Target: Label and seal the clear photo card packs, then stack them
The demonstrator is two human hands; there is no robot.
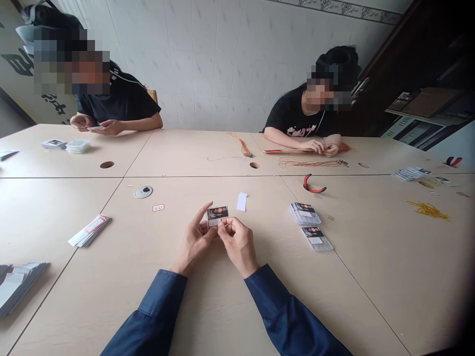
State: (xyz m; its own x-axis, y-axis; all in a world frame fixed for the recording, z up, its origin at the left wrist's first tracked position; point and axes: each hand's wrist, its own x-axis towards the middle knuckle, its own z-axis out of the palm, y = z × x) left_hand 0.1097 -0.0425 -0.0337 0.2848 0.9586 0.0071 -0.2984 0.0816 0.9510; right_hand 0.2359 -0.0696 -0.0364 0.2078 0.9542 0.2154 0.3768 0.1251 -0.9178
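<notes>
My left hand [196, 240] is closed around a small flat case [217, 212] with a black and white printed label, held just above the table in front of me. The left index finger points up beside the case. My right hand [239, 242] has its thumb and index finger pinched together at the lower right of the same case, covering that corner. Beyond my hands lies a small white paper slip [242, 201]. To the left is a red-framed label [158, 207]. On the right, similar clear cases [305, 213] are stacked, with another case [317, 239] nearer me.
Label strips [90, 230] and a paper stack [22, 287] lie left. Red-handled pliers [314, 186] stand in a table hole. Yellow strips [428, 210] lie right. Across the table, one person [118, 94] holds cards; another [297, 113] handles orange cords [243, 147].
</notes>
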